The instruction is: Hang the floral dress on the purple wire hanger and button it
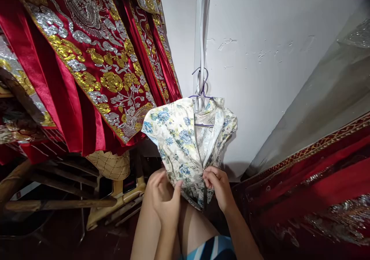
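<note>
A short-sleeved white garment with blue flowers point(180, 136) hangs in front of me on a purple hanger point(204, 86). Its front opening gapes in a V from the neck and comes together at my right hand. My right hand point(218, 183) pinches the front edges there; whether a zip pull or another fastener is between the fingertips is hidden. Beside the garment's lower left side is my left hand point(167, 198), open, its thumb apart from the bent fingers and near the cloth.
A white strap point(202, 32) holds the hanger against a white wall point(260, 24). Red cloth with gold and silver sequins point(112, 59) hangs at left, above bamboo furniture point(60, 205). More red decorated fabric point(312, 183) stands at right. My knees point(147, 217) are below the garment.
</note>
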Available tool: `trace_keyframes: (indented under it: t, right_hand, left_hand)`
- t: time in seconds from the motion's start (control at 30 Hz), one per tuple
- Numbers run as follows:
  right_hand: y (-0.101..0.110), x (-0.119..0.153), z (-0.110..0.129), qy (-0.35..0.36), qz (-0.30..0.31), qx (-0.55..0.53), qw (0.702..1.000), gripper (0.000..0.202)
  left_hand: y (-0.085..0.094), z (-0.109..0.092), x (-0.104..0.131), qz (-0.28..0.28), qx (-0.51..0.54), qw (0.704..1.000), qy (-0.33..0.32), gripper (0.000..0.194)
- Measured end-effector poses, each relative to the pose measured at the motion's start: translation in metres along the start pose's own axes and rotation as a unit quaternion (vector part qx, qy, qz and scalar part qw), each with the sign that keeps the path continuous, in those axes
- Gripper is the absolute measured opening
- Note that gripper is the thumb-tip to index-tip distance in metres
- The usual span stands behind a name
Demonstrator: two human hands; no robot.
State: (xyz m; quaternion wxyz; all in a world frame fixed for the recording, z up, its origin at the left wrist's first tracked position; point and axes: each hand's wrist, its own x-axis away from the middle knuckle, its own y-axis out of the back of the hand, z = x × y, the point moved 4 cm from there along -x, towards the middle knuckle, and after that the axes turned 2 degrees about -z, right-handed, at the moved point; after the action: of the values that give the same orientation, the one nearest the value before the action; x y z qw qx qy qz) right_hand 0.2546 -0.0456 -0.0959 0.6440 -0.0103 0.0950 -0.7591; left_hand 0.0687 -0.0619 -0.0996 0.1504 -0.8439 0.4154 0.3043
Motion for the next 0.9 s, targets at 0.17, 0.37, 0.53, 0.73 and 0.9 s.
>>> trace_keyframes:
  t: [0.17, 0.37, 0.53, 0.73, 0.9]
  right_hand:
    - [-0.003, 0.001, 0.004, 0.003, 0.008, 0.043, 0.999, 0.029]
    - [-0.002, 0.001, 0.007, 0.033, 0.028, 0.053, 0.998, 0.03]
    - [0.001, 0.004, 0.009, 0.039, 0.013, 0.047, 0.998, 0.031]
    - [-0.005, 0.003, 0.006, -0.011, 0.045, -0.058, 0.997, 0.039]
    - [-0.009, 0.005, -0.001, -0.062, 0.077, -0.134, 0.986, 0.036]
  left_hand:
    - [-0.047, -0.007, 0.012, 0.214, 0.1, 0.969, 0.07, 0.022]
    - [-0.075, 0.005, 0.021, 0.254, 0.19, 0.927, 0.2, 0.042]
    - [-0.075, 0.006, 0.021, 0.32, 0.245, 0.884, 0.238, 0.038]
    - [-0.073, -0.008, 0.017, 0.35, 0.31, 0.847, 0.252, 0.033]
    - [-0.064, -0.019, 0.02, 0.352, 0.272, 0.863, 0.238, 0.032]
